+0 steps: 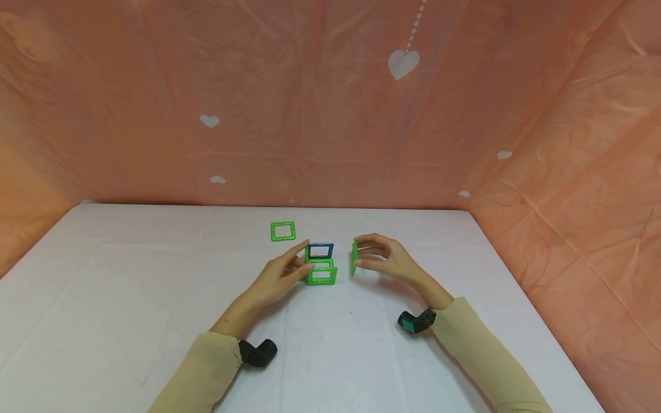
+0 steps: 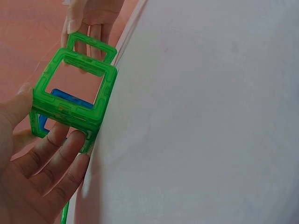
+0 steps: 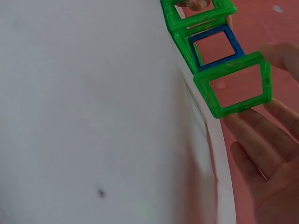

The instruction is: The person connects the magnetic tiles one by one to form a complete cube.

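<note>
Your two hands work apart from each other, with the green-and-blue assembly [image 1: 323,282] between them on the white desk [image 1: 155,321], closer to your left. Your left hand [image 1: 279,278] grips that assembly from its left side, the thumb at its near edge and the index finger reaching to its far edge. The blue frame [image 1: 320,245] forms the assembly's far side, away from you, while green frames make up its left side, its base and its near side. Your right hand [image 1: 389,261] pinches a loose green frame [image 1: 354,258] to the right of the assembly, thumb on one edge and fingertips on the opposite one. You hold that piece upright, so from above it shows nearly edge-on, facing the assembly's right side with a small gap between; whether its lower edge touches the desk you cannot tell. Beyond your left fingertips, farther from you and a little to the left of the assembly, a single green square [image 1: 283,238] lies flat on the desk, apart from both hands. An orange sheet [image 1: 310,103] with pale hearts rises behind the desk.
</note>
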### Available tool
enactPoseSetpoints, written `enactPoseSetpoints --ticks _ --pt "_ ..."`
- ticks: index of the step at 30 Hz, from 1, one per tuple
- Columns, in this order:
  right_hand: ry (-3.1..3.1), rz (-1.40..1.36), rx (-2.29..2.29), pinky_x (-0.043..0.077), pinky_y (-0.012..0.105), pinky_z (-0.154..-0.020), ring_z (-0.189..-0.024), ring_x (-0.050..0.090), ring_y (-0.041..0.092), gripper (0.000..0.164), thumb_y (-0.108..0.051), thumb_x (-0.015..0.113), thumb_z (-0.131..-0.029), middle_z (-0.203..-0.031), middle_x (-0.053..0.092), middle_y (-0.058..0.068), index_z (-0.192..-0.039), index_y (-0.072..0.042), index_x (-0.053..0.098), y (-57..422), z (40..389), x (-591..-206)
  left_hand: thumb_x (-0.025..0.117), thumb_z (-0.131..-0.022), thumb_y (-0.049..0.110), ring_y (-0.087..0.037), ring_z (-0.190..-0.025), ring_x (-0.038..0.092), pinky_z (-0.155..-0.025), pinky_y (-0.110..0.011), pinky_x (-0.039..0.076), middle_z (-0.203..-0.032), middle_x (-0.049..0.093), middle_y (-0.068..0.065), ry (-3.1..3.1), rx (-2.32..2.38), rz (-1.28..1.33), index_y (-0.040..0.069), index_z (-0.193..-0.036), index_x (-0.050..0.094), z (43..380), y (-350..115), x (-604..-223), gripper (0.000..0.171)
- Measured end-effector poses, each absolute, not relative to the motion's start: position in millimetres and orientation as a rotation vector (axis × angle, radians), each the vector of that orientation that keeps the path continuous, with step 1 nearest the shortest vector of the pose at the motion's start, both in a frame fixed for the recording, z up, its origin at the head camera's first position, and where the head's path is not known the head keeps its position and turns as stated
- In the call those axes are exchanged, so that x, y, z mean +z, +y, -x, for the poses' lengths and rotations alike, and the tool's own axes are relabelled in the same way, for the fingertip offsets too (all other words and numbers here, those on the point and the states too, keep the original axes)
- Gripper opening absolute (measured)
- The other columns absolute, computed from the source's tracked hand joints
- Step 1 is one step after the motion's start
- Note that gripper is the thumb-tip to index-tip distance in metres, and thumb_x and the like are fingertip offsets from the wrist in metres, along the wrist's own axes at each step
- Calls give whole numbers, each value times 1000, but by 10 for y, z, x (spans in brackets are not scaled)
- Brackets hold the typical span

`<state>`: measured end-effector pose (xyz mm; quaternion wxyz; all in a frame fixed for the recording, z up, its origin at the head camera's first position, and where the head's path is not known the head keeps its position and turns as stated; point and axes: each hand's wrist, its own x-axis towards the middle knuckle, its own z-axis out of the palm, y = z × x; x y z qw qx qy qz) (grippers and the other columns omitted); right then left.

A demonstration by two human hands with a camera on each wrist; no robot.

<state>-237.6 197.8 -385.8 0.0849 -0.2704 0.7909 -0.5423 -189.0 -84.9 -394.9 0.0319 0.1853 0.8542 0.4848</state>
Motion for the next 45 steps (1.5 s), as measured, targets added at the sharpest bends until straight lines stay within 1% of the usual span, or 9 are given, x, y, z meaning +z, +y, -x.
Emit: enactPoseSetpoints --ticks 6,14,18,22,28,32,37,41,45 --pt "2336 823 -1617 48 37 -98 -115 60 32 52 -7 74 -83 -125 60 19 -129 3 53 1925 2376 -3872 58 -97 20 -19 -89 62 -79 -33 50 -96 65 -10 2636 1499 -581 5 -148 34 1885 -850 -3932 59" --pt "2346 862 -1599 45 43 -101 -115 59 32 50 -7 74 -83 -124 61 18 -128 1 55 1885 2373 -3889 58 -97 20 -22 -90 63 -80 -35 51 -97 66 -11 2641 1495 -586 4 -148 34 1874 -852 -3934 58" --pt "2345 880 -1589 45 44 -101 -115 59 32 50 -8 74 -83 -123 61 19 -128 0 55 1874 2367 -3903 57 -97 20 -22 -90 63 -80 -34 51 -98 66 -12 2632 1498 -583 4 -148 33 1869 -842 -3937 58" --pt "2339 896 -1576 44 43 -101 -116 59 32 50 -7 73 -83 -125 61 19 -129 1 54 1862 2376 -3922 57 -97 21 -21 -92 62 -79 -32 50 -100 67 -11 2621 1498 -569 6 -149 33 1863 -833 -3939 59" --pt "2306 887 -1572 45 42 -101 -117 59 31 49 -5 72 -84 -127 60 17 -130 2 54 1821 2383 -3915 57 -97 20 -21 -92 62 -80 -33 50 -100 66 -11 2625 1504 -571 6 -149 33 1859 -835 -3939 59" --pt "2240 889 -1606 46 42 -100 -116 59 34 50 -4 71 -84 -126 60 21 -130 4 52 1781 2383 -3918 57 -97 21 -21 -92 61 -81 -34 50 -101 66 -11 2629 1499 -563 7 -149 33 1864 -837 -3945 59" --pt "2188 911 -1640 48 38 -98 -115 60 36 50 -4 71 -84 -126 59 24 -130 5 52 1735 2386 -3926 57 -97 21 -20 -92 62 -81 -34 49 -100 67 -11 2626 1502 -573 7 -149 34 1866 -842 -3941 58" --pt "2173 915 -1641 50 34 -94 -113 61 35 50 -4 71 -85 -126 58 24 -130 3 53 1714 2398 -3940 57 -97 21 -21 -91 62 -81 -35 49 -99 67 -11 2622 1510 -596 6 -148 34 1866 -848 -3935 58" --pt "2162 913 -1623 50 34 -95 -114 61 33 50 -7 70 -86 -128 57 23 -132 1 52 1704 2397 -3939 56 -98 22 -20 -91 62 -81 -34 50 -99 67 -10 2619 1509 -603 5 -148 34 1871 -852 -3940 58"
